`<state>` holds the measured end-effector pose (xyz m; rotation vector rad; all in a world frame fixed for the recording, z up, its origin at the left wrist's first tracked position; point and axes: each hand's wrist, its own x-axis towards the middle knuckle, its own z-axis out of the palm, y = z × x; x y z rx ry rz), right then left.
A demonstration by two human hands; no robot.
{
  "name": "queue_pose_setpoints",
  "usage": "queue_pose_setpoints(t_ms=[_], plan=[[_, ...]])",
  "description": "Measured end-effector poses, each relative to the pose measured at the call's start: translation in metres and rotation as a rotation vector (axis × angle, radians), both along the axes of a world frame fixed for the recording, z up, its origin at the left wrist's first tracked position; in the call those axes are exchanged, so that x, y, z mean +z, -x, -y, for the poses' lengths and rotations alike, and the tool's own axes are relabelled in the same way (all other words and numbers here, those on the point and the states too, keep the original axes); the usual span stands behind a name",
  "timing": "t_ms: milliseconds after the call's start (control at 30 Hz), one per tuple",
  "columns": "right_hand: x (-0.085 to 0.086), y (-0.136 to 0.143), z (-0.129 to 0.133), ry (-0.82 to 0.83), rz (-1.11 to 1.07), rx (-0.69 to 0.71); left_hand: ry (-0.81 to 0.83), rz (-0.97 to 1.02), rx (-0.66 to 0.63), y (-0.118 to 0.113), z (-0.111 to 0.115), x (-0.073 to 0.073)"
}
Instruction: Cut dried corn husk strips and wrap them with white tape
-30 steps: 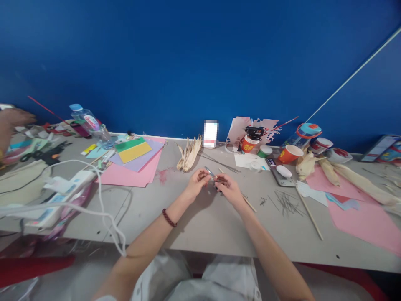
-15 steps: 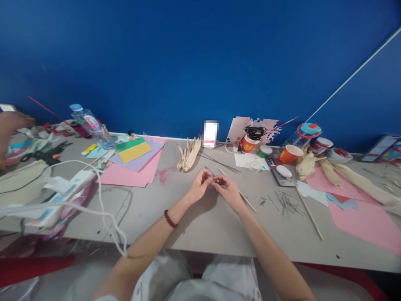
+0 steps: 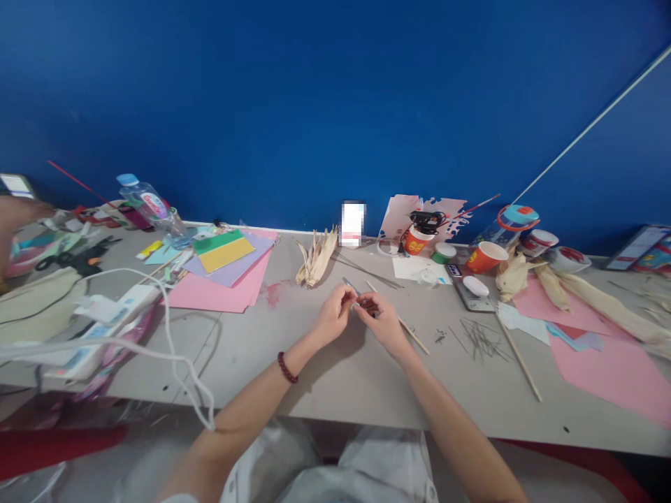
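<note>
My left hand (image 3: 335,309) and my right hand (image 3: 381,318) meet above the middle of the table, fingers bent in a pinch. Between the fingertips is something small that I cannot make out. A thin grey-blue strip (image 3: 349,283) sticks out past the fingers on the far side. Just beyond my right hand, a thin wooden stick (image 3: 416,337) lies on the table, partly hidden by that hand. Dried corn husks (image 3: 316,262) stand bunched behind my left hand. Several thin dark wires (image 3: 378,274) lie behind both hands, and a loose pile of short dark wires (image 3: 479,340) is to the right.
A power strip (image 3: 107,328) with white cables (image 3: 170,335) is at the left, near my forearm. Coloured paper sheets (image 3: 212,290), a bottle (image 3: 152,206) and black scissors (image 3: 52,262) lie leftward. Paper cups (image 3: 487,257), a phone (image 3: 472,299) and pink paper (image 3: 602,363) are rightward. Another person's hand (image 3: 24,213) is far left.
My fingertips have shifted slightly against each other around the small thing, and my left wrist has turned a little. The other person's hand at far left has moved slightly down and left.
</note>
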<state>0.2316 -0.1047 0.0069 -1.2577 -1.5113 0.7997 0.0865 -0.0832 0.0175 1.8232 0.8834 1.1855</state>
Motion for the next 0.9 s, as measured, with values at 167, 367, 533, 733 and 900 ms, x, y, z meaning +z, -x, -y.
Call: queue_pose_setpoints(t_ms=[167,367,533,733,900], plan=[[0.005,0.001,0.003,-0.070,0.071,-0.021,0.054,0.040,0.014,0.000,0.002,0.003],[0.010,0.002,0.005,-0.124,0.081,-0.048,0.086,0.062,0.016,-0.001,0.002,0.005],[0.010,0.002,0.006,-0.139,0.075,-0.041,0.111,0.090,0.024,-0.002,0.003,0.006],[0.010,0.002,0.006,-0.117,0.064,-0.059,0.180,0.121,0.032,-0.002,0.003,0.008],[0.011,0.002,0.006,-0.156,0.074,-0.061,0.242,0.191,0.011,-0.002,0.001,0.007]])
